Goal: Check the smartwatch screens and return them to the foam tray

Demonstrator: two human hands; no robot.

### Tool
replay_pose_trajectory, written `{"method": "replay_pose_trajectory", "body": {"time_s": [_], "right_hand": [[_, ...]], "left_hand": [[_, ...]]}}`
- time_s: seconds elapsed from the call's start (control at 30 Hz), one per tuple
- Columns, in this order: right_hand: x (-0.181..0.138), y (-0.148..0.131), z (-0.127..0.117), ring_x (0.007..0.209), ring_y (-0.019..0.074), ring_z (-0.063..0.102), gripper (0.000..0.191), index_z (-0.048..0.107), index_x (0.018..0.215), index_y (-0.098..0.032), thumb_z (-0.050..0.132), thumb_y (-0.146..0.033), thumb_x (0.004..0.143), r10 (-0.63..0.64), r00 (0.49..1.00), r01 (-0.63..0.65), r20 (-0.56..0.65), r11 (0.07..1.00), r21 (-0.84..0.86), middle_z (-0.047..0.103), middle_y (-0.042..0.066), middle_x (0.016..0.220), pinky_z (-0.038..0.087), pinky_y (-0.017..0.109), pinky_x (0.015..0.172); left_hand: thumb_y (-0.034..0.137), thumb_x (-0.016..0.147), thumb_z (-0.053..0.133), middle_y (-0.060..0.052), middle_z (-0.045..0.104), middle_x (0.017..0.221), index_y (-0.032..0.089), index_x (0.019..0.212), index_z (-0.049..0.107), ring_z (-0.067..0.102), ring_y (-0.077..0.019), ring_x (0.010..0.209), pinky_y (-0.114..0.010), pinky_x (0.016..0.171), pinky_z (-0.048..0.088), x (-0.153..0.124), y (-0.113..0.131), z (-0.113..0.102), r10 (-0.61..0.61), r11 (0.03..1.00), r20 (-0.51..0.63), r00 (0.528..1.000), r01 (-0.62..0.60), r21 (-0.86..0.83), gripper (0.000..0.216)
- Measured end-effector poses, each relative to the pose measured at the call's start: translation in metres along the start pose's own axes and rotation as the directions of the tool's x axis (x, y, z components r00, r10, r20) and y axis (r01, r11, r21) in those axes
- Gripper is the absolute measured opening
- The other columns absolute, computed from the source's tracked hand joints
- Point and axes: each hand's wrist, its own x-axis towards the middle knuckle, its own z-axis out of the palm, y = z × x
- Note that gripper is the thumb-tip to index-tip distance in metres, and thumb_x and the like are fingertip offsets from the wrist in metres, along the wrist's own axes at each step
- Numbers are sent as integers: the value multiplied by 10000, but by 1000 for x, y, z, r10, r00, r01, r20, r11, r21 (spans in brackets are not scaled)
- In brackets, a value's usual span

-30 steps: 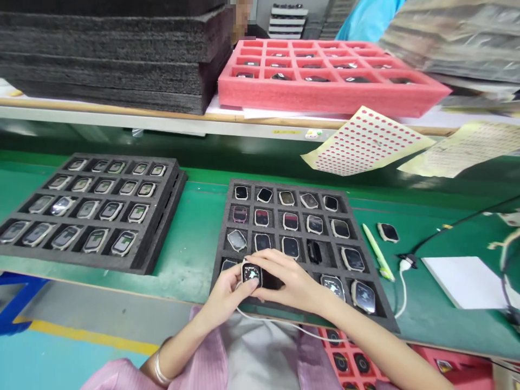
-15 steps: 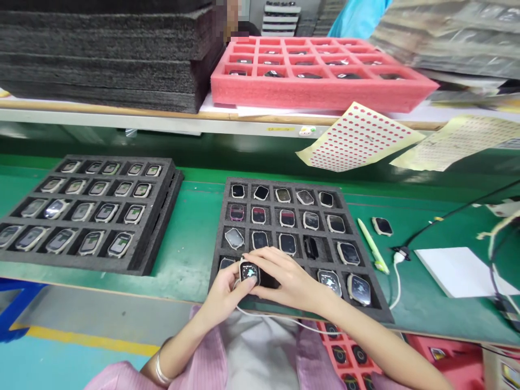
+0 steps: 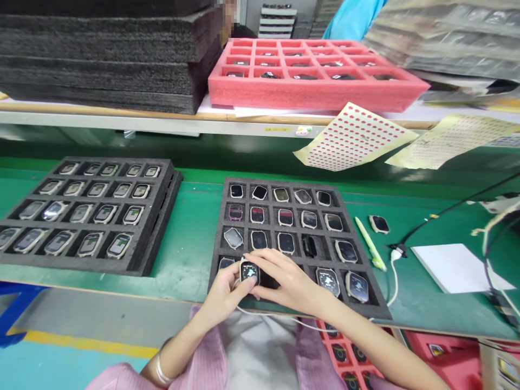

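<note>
Both hands meet over the near edge of a black foam tray of smartwatch bodies. My left hand and my right hand together pinch one lit smartwatch above the tray's front row. A thin white cable runs from under the hands across my lap. Other watch bodies fill the tray's cells.
A second black foam tray of watches lies to the left on the green bench. A green pen, a loose watch, a cable plug and a white pad lie to the right. On the shelf behind sit a pink foam tray, stacked black foam and sticker sheets.
The hands keep the same grip on the watch. Only the camera has shifted slightly, so the scene sits a little further left.
</note>
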Motion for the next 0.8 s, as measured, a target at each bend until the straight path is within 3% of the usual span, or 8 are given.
{"method": "replay_pose_trajectory", "body": {"time_s": [0.23, 0.37, 0.5, 0.63, 0.8], "right_hand": [[0, -1, 1, 1037, 238, 565, 513, 447, 1330, -186, 632, -289, 863, 14, 1000, -15, -6, 1000, -22, 583, 113, 1156, 485, 393, 879], [0, -5, -3, 1019, 241, 561, 409, 502, 1238, -186, 622, -279, 858, 9, 998, -8, -61, 1000, 3, 596, 108, 1118, 475, 411, 871], [-8, -3, -6, 1067, 260, 542, 394, 508, 1198, -178, 628, -238, 827, 22, 985, -22, -172, 1000, 4, 592, 123, 1130, 459, 434, 906], [-19, 3, -9, 1166, 300, 471, 361, 535, 1192, -146, 614, -210, 845, 111, 994, -108, 3, 975, -195, 543, 160, 1228, 412, 493, 962], [-1, 3, -10, 1214, 335, 417, 344, 567, 1183, -160, 612, -274, 862, 12, 990, 37, 143, 940, -338, 486, 159, 1314, 402, 535, 962]], "left_hand": [[355, 843, 599, -27, 563, 784, 112, 945, 594, 504, -147, 707, -234, 653, 428, 0, 2, 2, -15, 1000, -12, 1000, 15, 5, 264], [381, 812, 641, -35, 588, 835, 138, 1037, 596, 533, -149, 717, -236, 659, 455, -2, -2, 2, -57, 998, -17, 998, 57, 10, 334], [475, 743, 699, -30, 603, 803, 165, 1099, 593, 518, -107, 622, -192, 570, 438, -8, -8, -4, -93, 992, -138, 986, 80, -102, 483], [548, 759, 653, 35, 510, 633, 169, 1051, 597, 307, -13, 397, -133, 384, 235, -18, -5, -18, -237, 949, -266, 934, 164, -270, 482], [503, 807, 625, 84, 425, 523, 150, 1031, 557, 199, 4, 349, -156, 378, 140, -24, 1, -37, -129, 966, -288, 949, 55, -252, 423]]}}
